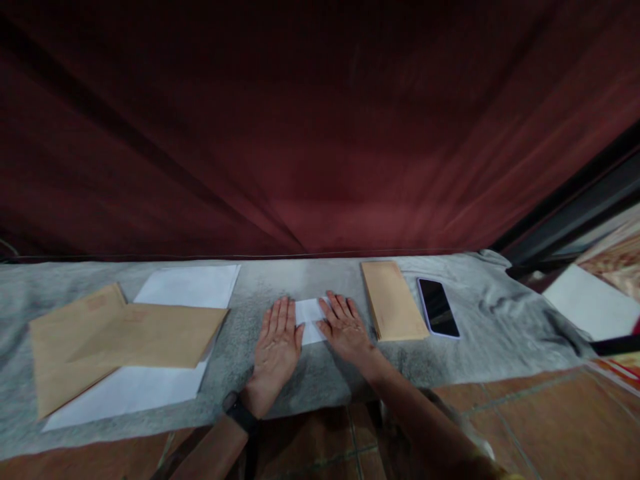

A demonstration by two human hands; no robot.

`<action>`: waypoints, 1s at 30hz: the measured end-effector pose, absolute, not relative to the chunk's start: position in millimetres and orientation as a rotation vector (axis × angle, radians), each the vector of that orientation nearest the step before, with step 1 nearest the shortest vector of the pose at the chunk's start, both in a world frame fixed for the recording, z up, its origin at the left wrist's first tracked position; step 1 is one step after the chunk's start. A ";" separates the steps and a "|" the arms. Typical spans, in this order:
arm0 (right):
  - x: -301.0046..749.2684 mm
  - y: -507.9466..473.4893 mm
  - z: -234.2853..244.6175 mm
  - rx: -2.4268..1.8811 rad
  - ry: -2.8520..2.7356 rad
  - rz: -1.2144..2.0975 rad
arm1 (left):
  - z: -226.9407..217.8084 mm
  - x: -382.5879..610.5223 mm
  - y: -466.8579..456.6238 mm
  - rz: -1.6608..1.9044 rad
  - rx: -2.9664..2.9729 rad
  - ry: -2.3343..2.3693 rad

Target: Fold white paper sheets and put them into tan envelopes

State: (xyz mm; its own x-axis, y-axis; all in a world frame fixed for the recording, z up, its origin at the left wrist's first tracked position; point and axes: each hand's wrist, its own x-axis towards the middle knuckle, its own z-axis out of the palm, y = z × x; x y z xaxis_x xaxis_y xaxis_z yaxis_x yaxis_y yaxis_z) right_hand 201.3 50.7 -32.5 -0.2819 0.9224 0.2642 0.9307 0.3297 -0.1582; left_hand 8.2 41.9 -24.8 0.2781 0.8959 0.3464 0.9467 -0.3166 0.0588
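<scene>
A folded sheet of white paper lies on the grey cloth between my hands, a crease running across it. My left hand rests flat, fingers stretched forward, over the paper's left end. Over its right end lies my right hand, palm down with fingers spread. Both hands cover parts of the sheet, so its full width is hidden. To the right of my right hand sits a stack of brown envelopes.
At the left, larger brown envelopes overlap white sheets. A phone lies right of the envelope stack. A dark red curtain hangs behind the cloth-covered surface. Tiled floor shows below the front edge.
</scene>
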 end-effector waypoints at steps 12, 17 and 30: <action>205.9 51.1 -27.3 -1.641 -2.328 0.037 | -32.5 30.3 29.7 -0.456 -2.563 -1.678; 215.3 50.0 -24.3 -1.643 -2.356 0.016 | -30.0 27.0 30.7 -0.407 -2.535 -1.735; 233.0 41.8 -16.6 -1.748 -2.277 0.069 | -22.0 19.3 31.9 -0.302 -2.544 -1.720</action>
State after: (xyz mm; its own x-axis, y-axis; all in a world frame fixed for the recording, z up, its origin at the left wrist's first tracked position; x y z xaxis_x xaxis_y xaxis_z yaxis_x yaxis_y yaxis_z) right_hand 233.0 41.8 -16.6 -0.2357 0.9545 0.1829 0.9416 0.2708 -0.1999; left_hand 19.3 31.9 -22.0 0.3599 0.9129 0.1927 0.9239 -0.3774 0.0626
